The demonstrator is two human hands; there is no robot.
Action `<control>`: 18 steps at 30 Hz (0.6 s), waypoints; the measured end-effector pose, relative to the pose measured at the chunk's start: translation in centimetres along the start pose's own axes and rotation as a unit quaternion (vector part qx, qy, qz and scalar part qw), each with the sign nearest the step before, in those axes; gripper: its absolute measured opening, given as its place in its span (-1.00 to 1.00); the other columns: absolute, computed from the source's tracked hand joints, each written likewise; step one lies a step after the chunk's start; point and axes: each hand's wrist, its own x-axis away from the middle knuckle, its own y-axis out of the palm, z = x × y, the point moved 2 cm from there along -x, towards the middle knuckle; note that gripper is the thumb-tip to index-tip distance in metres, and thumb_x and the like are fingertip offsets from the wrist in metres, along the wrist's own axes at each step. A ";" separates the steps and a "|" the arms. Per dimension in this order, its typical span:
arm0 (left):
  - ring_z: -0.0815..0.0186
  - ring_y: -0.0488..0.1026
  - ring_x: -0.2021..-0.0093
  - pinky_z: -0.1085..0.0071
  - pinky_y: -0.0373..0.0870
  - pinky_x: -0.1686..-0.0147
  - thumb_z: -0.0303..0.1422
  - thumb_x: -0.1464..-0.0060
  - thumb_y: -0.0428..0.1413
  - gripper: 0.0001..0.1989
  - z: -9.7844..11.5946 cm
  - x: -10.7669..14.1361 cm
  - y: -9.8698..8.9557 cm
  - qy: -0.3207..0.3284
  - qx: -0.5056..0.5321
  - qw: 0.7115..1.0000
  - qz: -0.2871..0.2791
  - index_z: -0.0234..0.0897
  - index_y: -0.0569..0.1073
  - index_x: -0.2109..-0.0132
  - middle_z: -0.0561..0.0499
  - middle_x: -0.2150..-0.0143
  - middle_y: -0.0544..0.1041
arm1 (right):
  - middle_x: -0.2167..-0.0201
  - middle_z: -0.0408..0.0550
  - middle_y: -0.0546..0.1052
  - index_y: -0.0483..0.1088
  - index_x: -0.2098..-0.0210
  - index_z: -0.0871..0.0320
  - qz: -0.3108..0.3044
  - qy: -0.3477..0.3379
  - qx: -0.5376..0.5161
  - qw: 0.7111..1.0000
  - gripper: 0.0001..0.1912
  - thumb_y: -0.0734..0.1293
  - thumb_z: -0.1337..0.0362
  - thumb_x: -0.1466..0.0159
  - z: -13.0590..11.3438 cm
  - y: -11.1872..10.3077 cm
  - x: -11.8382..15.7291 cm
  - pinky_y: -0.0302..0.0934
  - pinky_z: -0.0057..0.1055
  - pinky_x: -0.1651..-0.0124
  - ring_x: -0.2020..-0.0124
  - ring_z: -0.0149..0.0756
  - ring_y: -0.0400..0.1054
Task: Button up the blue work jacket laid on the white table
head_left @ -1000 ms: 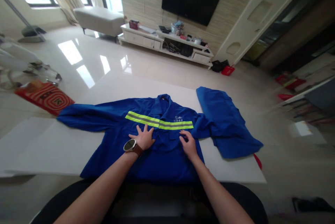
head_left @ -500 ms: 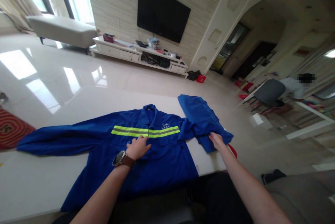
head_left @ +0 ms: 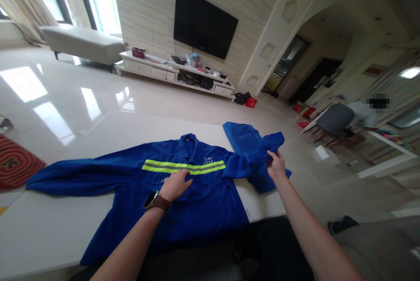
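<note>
A blue work jacket (head_left: 210, 202) with a yellow-green and grey reflective band lies front up on a white table (head_left: 36, 224), collar away from me. My left hand (head_left: 177, 184), with a watch on its wrist, rests on the chest just below the band, fingers laid on the cloth. At the right, my right hand (head_left: 276, 165) pinches the jacket's sleeve near the cuff and holds it raised. Beneath that sleeve is another folded blue garment (head_left: 241, 134), partly covered. The jacket's other sleeve stretches out to the left.
A red patterned item (head_left: 16, 163) is at the table's left edge. Beyond the tiled floor stand a low TV cabinet (head_left: 144, 68) and a pale bench (head_left: 83, 44). A person sits at the far right near a grey chair (head_left: 334, 119). A grey sofa (head_left: 383, 246) is close on my right.
My right hand has taken the sleeve end and lifted it up and slightly right, above the folded garment. My left hand has stayed on the jacket's chest.
</note>
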 end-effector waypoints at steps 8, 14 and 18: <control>-0.07 0.56 0.00 0.02 0.51 0.10 0.25 -0.15 -0.10 -0.15 3.8 0.7 1.2 -0.098 0.623 0.743 -0.222 -0.22 0.16 -0.38 -0.29 -0.19 0.48 | 0.01 0.00 0.49 0.46 -0.10 -0.01 -0.450 -0.220 0.345 0.793 -0.55 0.42 0.25 -0.21 -2.7 5.2 16.3 0.32 -0.21 -0.07 0.02 -0.18 0.40; 0.04 0.54 -0.07 0.23 0.55 0.07 -0.25 -0.03 0.26 -0.34 4.2 1.7 2.9 -0.161 0.587 0.762 -0.221 -0.19 0.30 -0.28 -0.18 -0.16 0.54 | -0.13 0.00 0.39 0.33 -0.20 -0.01 -0.462 -0.151 0.380 0.787 -0.25 0.56 0.13 -0.05 1.2 5.7 18.8 0.18 -0.10 -0.27 -0.18 -0.09 0.27; 0.03 0.55 -0.05 0.22 0.56 0.10 -0.23 -0.02 0.25 -0.37 3.8 1.8 2.5 -0.150 0.596 0.758 -0.221 -0.17 0.34 -0.25 -0.16 -0.17 0.52 | -0.27 -0.02 0.28 0.19 -0.30 -0.07 -0.492 -0.147 0.362 0.778 -0.07 0.59 0.16 0.00 2.5 6.6 21.4 0.13 -0.13 -0.31 -0.26 -0.10 0.19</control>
